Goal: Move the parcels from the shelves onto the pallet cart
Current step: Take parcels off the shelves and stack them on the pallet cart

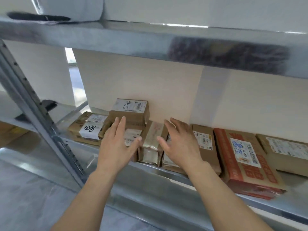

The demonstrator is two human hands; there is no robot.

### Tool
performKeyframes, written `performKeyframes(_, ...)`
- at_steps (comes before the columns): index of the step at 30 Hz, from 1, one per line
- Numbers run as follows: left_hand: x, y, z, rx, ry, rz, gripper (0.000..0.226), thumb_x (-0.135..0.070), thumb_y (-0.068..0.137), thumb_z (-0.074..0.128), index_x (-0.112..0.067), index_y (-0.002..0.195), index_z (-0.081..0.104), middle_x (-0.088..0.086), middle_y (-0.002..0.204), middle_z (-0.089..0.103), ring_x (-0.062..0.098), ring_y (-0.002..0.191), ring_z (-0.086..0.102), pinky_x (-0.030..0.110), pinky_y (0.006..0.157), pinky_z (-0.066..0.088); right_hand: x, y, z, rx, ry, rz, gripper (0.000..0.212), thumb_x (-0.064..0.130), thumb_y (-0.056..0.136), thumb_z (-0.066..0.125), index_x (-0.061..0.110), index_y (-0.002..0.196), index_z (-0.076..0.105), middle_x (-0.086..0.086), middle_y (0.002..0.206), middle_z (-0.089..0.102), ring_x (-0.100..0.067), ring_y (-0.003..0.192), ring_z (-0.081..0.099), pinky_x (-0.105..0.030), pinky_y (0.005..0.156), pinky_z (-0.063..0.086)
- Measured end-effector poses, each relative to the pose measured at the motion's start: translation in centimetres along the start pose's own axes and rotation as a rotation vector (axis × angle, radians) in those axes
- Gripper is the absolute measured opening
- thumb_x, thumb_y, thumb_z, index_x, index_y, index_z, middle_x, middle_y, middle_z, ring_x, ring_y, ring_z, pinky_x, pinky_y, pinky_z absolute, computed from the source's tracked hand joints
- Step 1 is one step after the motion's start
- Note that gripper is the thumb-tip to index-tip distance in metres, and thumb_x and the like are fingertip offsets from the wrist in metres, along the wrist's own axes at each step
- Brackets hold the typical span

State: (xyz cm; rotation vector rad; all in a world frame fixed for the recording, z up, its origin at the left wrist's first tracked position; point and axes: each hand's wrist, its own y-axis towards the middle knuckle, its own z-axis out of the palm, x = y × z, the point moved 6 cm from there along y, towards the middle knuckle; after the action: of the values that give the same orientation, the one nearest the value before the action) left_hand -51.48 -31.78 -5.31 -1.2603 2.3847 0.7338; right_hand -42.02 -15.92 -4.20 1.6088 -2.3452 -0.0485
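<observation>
Head view: we look down on a metal shelf (pixel 150 174) with parcels in a row along its front edge. The pallet cart is out of sight.
Left grip (pixel 116 144): fingers straight and spread, holding nothing, over a labelled parcel (pixel 131 135) towards the shelf's left end. We cannot tell whether it touches.
Right grip (pixel 181 144): fingers loosely apart, holding nothing, over a brown parcel (pixel 205 140) just right of the middle.
Likely target: the taped parcel (pixel 150 144) between both grips at the front edge, packed tight against its neighbours on either side.
Stacked above: a small parcel (pixel 130 110) sits towards the back on the labelled one, and its corner seems to reach the taped parcel's rear.
Also there: a flat parcel (pixel 88 127) at the left end and a red-printed parcel (pixel 246 160) to the right.
Risk, topple: drawing out the taped parcel may drag the small parcel off its perch.
Risk, slip: the glossy tape looks slick, so a squeeze between flat palms could let the parcel drop past the front edge.
Risk, knock: the red-printed parcel seems to jut over the front edge, and a brush from the right forearm could tip it off.
Risk, headroom: the upper shelf (pixel 116 39) hangs low, so lifting steeply would strike it.
</observation>
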Motion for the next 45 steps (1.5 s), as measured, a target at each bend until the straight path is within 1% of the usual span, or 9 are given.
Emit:
performKeyframes(6, 6.2, 5.8, -2.0, 0.046, -0.11, -0.048, 0.078, -0.05, 0.09, 0.051, -0.019, 0.151, 0.014, 0.006, 0.157, 0.021, 0.025, 0.143, 0.02, 0.043, 0.112, 0.025, 4.1, 4.5, 2.7, 0.029, 0.063, 0.108, 0.059, 0.044, 0.099, 0.042, 0.009, 0.146, 0.032, -0.009, 0.147, 0.037, -0.024, 0.136, 0.032, -0.034, 0.11, 0.028)
performKeyframes(13, 8.1, 11.7, -1.5, 0.23, -0.117, -0.049, 0.066, -0.046, 0.098, 0.038, -0.011, 0.15, 0.02, 0.013, 0.153, 0.029, 0.029, 0.137, 0.033, 0.04, 0.108, 0.03, 5.0, 9.1, 4.8, 0.072, 0.116, 0.372, 0.053, 0.047, 0.101, 0.029, 0.008, 0.134, 0.042, -0.01, 0.134, 0.046, -0.029, 0.124, 0.043, -0.047, 0.099, 0.042)
performKeyframes(19, 7.9, 13.9, -0.3, 0.309, -0.048, -0.027, 0.032, -0.035, 0.101, 0.03, -0.009, 0.106, 0.049, 0.011, 0.099, 0.057, 0.028, 0.091, 0.051, 0.034, 0.071, 0.035, 4.3, 11.1, 5.9, 0.055, 0.048, 0.49, 0.06, 0.047, 0.102, 0.018, 0.008, 0.109, 0.063, -0.01, 0.117, 0.059, -0.031, 0.11, 0.052, -0.041, 0.093, 0.041)
performKeyframes(23, 8.2, 14.0, 0.0, 0.304, -0.075, -0.051, 0.034, -0.029, 0.101, 0.034, -0.009, 0.124, 0.049, 0.012, 0.107, 0.059, 0.025, 0.087, 0.045, 0.032, 0.073, 0.034, 4.3, 11.2, 6.3, 0.062, 0.087, 0.524, 0.058, 0.048, 0.101, 0.019, 0.012, 0.101, 0.065, -0.01, 0.103, 0.065, -0.03, 0.102, 0.057, -0.044, 0.097, 0.042)
performKeyframes(27, 9.1, 13.7, 0.5, 0.282, -0.258, -0.116, 0.018, -0.024, 0.095, 0.043, -0.015, 0.109, 0.052, 0.002, 0.098, 0.057, 0.024, 0.093, 0.053, 0.033, 0.07, 0.037, 5.1, 11.0, 5.6, 0.059, 0.153, 0.498, 0.049, 0.042, 0.102, 0.024, 0.012, 0.101, 0.062, -0.007, 0.101, 0.065, -0.026, 0.098, 0.057, -0.043, 0.101, 0.038)
performKeyframes(32, 9.4, 12.8, -0.9, 0.235, -0.449, -0.124, 0.042, -0.024, 0.089, 0.055, -0.024, 0.131, 0.049, 0.003, 0.124, 0.049, 0.02, 0.101, 0.05, 0.035, 0.082, 0.042, 6.5, 10.4, 4.2, 0.002, 0.384, 0.435, 0.035, 0.038, 0.102, 0.035, 0.014, 0.122, 0.052, 0.0, 0.118, 0.054, -0.012, 0.094, 0.046, -0.026, 0.072, 0.032)
performKeyframes(36, 8.6, 11.9, -2.7, 0.169, -0.546, -0.048, 0.06, -0.022, 0.087, 0.062, -0.028, 0.142, 0.041, 0.001, 0.132, 0.044, 0.017, 0.106, 0.051, 0.03, 0.084, 0.04, 7.0, 9.3, 3.0, -0.121, 0.6, 0.381, 0.026, 0.031, 0.1, 0.045, 0.019, 0.122, 0.049, 0.007, 0.118, 0.054, -0.01, 0.102, 0.052, -0.025, 0.08, 0.04)
performKeyframes(40, 7.7, 10.7, -3.1, 0.194, -0.594, 0.062, 0.071, -0.025, 0.083, 0.068, -0.035, 0.143, 0.032, -0.006, 0.134, 0.044, 0.014, 0.11, 0.052, 0.035, 0.091, 0.044, 7.3, 7.3, 2.1, -0.205, 0.593, 0.315, 0.034, 0.035, 0.093, 0.051, 0.036, 0.126, 0.044, 0.01, 0.123, 0.056, -0.01, 0.114, 0.053, -0.043, 0.095, 0.048)
performKeyframes(45, 6.0, 8.6, -2.6, 0.212, -0.669, 0.136, 0.073, -0.027, 0.082, 0.069, -0.041, 0.142, 0.03, -0.006, 0.138, 0.047, 0.011, 0.119, 0.051, 0.045, 0.1, 0.045, 6.4, 4.3, -0.1, -0.228, 0.545, 0.299, 0.048, 0.028, 0.091, 0.062, 0.029, 0.135, 0.042, 0.002, 0.126, 0.055, -0.008, 0.109, 0.054, -0.032, 0.095, 0.048)
